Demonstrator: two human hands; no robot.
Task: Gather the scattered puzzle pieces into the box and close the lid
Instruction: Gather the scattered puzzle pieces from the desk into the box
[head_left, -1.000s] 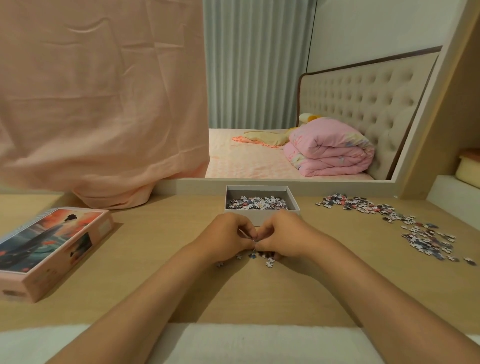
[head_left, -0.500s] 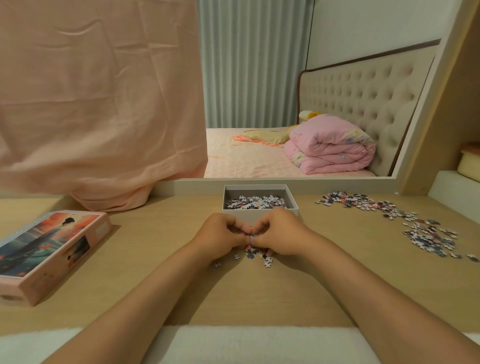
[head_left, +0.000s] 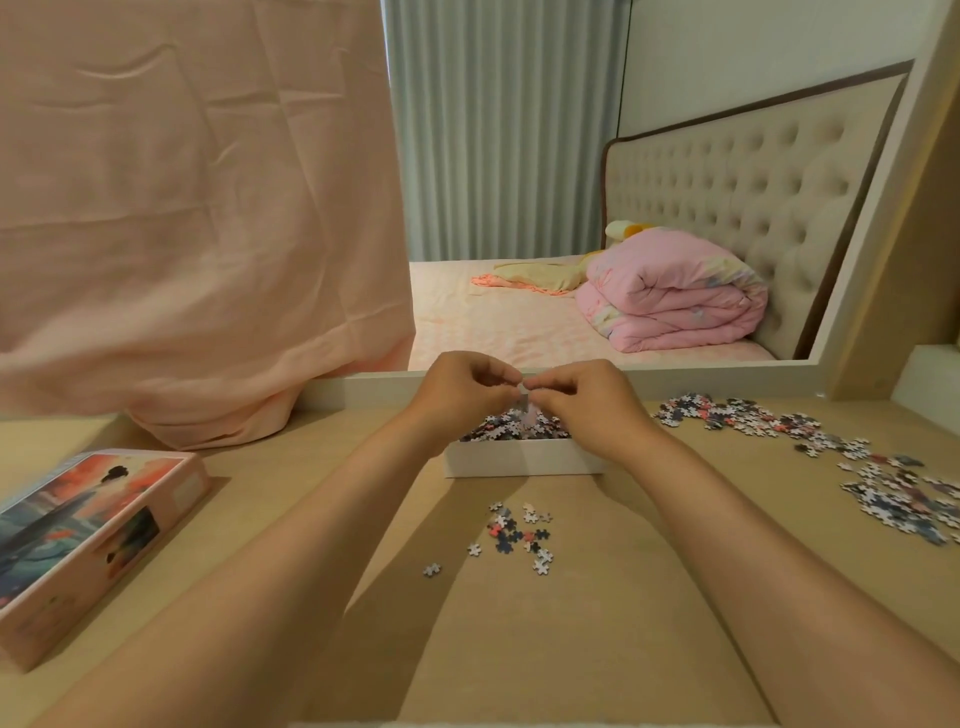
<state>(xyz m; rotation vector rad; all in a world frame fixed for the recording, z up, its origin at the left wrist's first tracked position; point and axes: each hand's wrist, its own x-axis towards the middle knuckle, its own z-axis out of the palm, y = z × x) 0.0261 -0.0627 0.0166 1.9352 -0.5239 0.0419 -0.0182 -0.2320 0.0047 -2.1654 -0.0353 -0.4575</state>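
Observation:
The white box (head_left: 524, 460) stands at the back of the wooden table with puzzle pieces inside. Above it my left hand (head_left: 462, 387) and my right hand (head_left: 587, 402) are held together, fingers curled, with blurred pieces falling from between them into the box. A small cluster of loose pieces (head_left: 517, 535) lies on the table in front of the box. A long scatter of pieces (head_left: 831, 457) spreads along the right side. The pink illustrated lid (head_left: 88, 540) lies at the left.
A peach cloth (head_left: 197, 234) hangs at the back left, its hem resting on the table. A mirror with a white frame (head_left: 675, 370) stands right behind the box and shows a bed. A shelf edge (head_left: 930, 374) rises at the far right.
Both hands rose from the table in front of the box and moved forward over it with scooped pieces. The small cluster they covered now lies exposed.

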